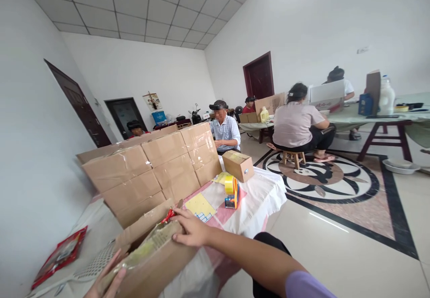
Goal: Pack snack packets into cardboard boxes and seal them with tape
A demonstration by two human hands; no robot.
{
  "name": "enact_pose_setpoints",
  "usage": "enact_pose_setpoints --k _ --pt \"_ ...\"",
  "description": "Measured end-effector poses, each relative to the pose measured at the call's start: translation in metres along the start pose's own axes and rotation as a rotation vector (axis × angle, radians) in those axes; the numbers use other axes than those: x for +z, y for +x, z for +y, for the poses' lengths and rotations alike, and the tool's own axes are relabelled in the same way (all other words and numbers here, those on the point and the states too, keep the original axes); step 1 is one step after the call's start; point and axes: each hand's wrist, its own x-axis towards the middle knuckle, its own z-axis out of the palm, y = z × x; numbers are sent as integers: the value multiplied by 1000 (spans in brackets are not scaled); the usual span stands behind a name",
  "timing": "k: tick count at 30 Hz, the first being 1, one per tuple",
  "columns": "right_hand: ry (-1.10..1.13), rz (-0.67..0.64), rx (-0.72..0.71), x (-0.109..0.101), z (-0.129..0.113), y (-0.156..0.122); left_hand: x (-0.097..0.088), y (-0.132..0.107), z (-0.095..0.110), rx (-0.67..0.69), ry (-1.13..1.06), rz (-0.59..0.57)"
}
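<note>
Steadying the open box: I'd judge it best to keep pressure even at both ends of the open box, so that it neither twists nor slides on the tablecloth.
Flaps and clear film: the far flap stands up, and clear, yellowish film shows along the opening; I should keep my fingers light there, since it could crease or snag.
Red-handled tool: this looks like scissors, right by my fingertips, so I ought to mind where the blades point; I can't make them out well enough to say.
Right hand: my right hand lies over the far end of the box, half spread, thumb against the near side and index finger stretched to the red handles. Whether it grips them or only rests beside them, I cannot tell.
Left hand: my left hand holds the near end of the box, narrow, thumb and fingers around its edge; the frame's bottom cuts off part of it.
Box's place: in front of me at the table's near edge, beside the wall of closed boxes.
Tape dispenser: the tape dispenser stands on the cloth beyond my right hand, touched by neither hand.
</note>
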Motion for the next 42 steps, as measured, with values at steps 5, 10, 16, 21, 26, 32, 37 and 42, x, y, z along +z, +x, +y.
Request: enact_pose_setpoints --k 5,10,16,21,26,32,37,42 --pt "-28 -27 70 2 -6 7 2 -5 11 -99 -9 149" --pt "-45 -19 115 -3 -3 15 11 -7 30 -133 -42 224" --pt "276 374 81 2 3 12 18 -13 46 -128 -126 235" --pt "590 348 190 9 11 11 16 -16 44 -94 -182 222" --pt "327 186 101 -3 16 18 20 -17 44 -75 -212 274" --pt "149 93 108 0 13 22 26 0 48 -471 -474 194" --pt "484 213 303 22 12 25 18 15 43 -507 -507 60" --pt "629 144 364 26 23 41 16 11 37 -306 -574 30"
